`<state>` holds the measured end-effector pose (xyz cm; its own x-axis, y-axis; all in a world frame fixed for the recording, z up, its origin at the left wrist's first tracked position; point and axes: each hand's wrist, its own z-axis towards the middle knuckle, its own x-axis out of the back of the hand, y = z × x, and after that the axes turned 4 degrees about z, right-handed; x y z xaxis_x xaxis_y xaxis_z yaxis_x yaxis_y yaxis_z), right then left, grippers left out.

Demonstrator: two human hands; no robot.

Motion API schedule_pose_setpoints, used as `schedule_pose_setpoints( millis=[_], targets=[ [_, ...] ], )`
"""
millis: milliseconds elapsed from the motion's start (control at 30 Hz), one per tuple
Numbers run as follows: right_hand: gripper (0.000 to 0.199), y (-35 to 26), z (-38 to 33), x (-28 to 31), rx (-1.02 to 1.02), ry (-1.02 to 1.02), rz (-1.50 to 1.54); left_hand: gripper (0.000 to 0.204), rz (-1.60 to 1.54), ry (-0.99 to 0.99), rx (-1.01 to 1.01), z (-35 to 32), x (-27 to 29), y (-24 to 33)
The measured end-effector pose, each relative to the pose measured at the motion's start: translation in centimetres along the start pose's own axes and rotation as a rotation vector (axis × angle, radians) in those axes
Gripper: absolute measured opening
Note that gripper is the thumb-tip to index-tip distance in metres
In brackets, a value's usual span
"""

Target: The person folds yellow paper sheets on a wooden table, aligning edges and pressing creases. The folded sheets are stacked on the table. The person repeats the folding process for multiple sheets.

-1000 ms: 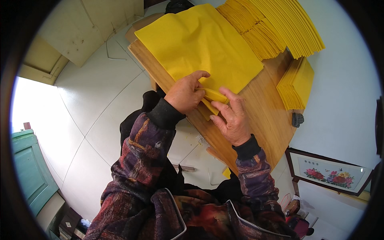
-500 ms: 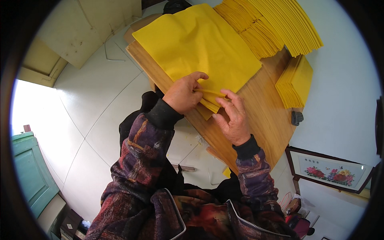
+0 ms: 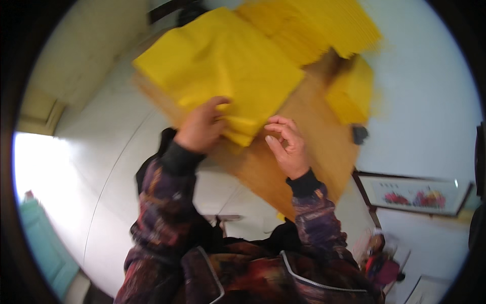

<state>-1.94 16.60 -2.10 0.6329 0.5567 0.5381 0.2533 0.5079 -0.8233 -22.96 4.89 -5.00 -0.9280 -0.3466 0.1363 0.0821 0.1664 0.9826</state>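
Our left hand (image 3: pixel 199 129) pinches the near edge of the yellow cloth (image 3: pixel 235 63) spreading away over the table (image 3: pixel 288 177); our right hand (image 3: pixel 292 150), half-curled and empty, is just right of it.

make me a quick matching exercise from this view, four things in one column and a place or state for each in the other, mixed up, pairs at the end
Column one
1. left hand
2. right hand
3. small dark lump
4. framed picture

Column two
A. above the bare wood of the table, thumb and fingers spread apart
B. far right of the view, a dark border around a pale ground
C. by the table's right edge
D. at the folded near edge of the yellow sheet

Pairs: 1-D, 2-A, 3-C, 4-B
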Motion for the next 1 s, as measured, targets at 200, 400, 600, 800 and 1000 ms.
schedule_pose_setpoints(
  millis=[200,400,600,800,1000],
  targets=[
    [0.010,12.6,-2.2,14.0,-0.321,0.623,0.005,0.043,-0.023,0.022,0.083,0.2,-0.3,0.9],
    [0.023,20.2,-2.8,24.4,-0.399,0.821,-0.851,0.041,-0.019,0.043,0.119,0.2,-0.4,1.4],
    [0.020,23.4,-2.7,27.3,-0.443,0.616,-1.002,0.044,0.001,0.035,0.144,-0.1,-0.4,1.5],
    [0.023,22.1,-2.4,28.4,-0.419,0.498,-1.022,0.038,-0.036,0.019,0.152,-0.3,-0.2,1.9],
    [0.010,11.4,-2.6,16.4,-0.120,0.387,-0.398,0.038,0.053,0.020,0.069,-0.1,-0.1,2.0]
  ],
)
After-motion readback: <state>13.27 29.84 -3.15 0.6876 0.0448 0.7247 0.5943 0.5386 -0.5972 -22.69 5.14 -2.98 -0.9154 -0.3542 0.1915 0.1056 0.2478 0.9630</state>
